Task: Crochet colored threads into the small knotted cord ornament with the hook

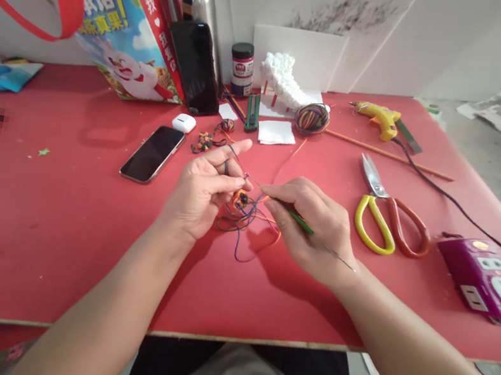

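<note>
My right hand is closed round a crochet hook with a green grip, its thin metal shaft running back over my wrist. The hook's front end points at the fingertips of my left hand. Those left fingers pinch a small piece of multicoloured crochet work, and a strand of yarn passes over the raised index finger. Loose purple, orange and green yarn trails on the red table below. A strand leads back to a ball of multicoloured yarn.
Scissors with yellow and red handles lie right, near a purple box and a yellow glue gun with its cord. A phone lies left. Behind stand a gift bag, another phone and a jar.
</note>
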